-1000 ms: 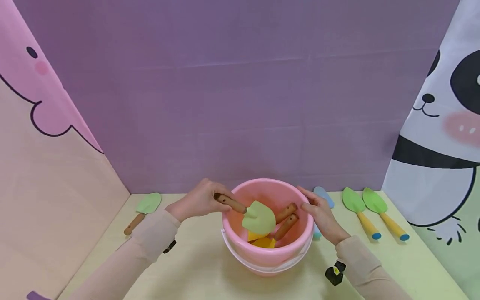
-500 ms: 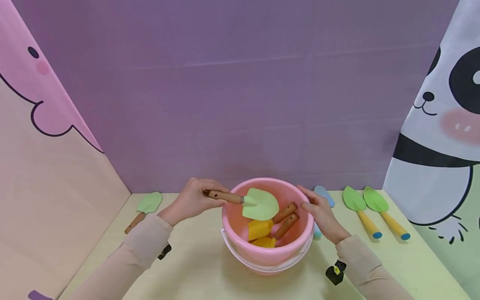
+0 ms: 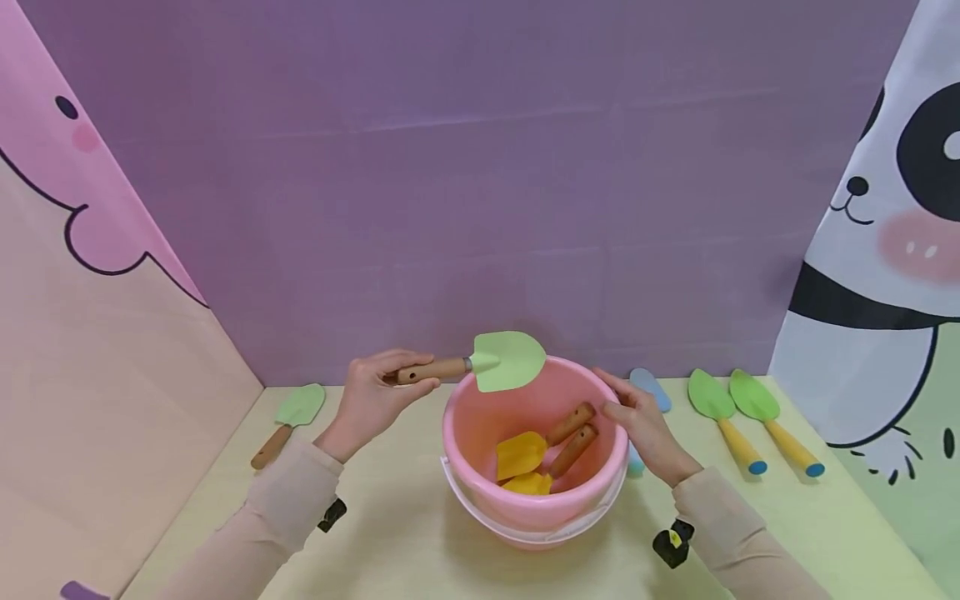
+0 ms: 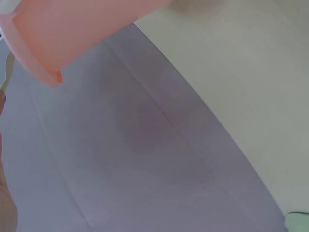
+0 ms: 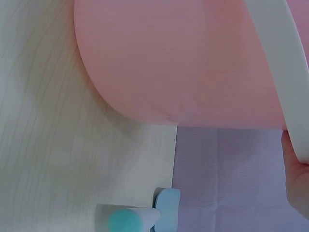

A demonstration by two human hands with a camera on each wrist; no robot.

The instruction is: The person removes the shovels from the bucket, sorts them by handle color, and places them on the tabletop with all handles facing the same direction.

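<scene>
In the head view, my left hand (image 3: 375, 400) holds a small trowel (image 3: 510, 361) by its brown wooden handle, its pale green blade pointing right and overlapping the far left rim of a pink bucket (image 3: 540, 505). My right hand (image 3: 645, 429) grips the bucket's right rim, thumb on the inner side. Inside the bucket lie two yellow shovels (image 3: 521, 455) with brown handles. The left wrist view catches the bucket's side (image 4: 82, 34) and a sliver of the trowel's blade (image 4: 8, 70). Under the bucket's front rim hangs its white carrying handle (image 3: 517, 536).
On the table's left lies another pale green trowel (image 3: 302, 405). To the right rest two green trowels (image 3: 711, 395) with yellow handles. A light blue shovel (image 3: 649, 389) lies partly behind the right hand. A purple cloth wall (image 3: 480, 208) stands at the back.
My left hand has lifted the trowel up and left, from inside the bucket to above its far left rim. The right hand has stayed on the rim.
</scene>
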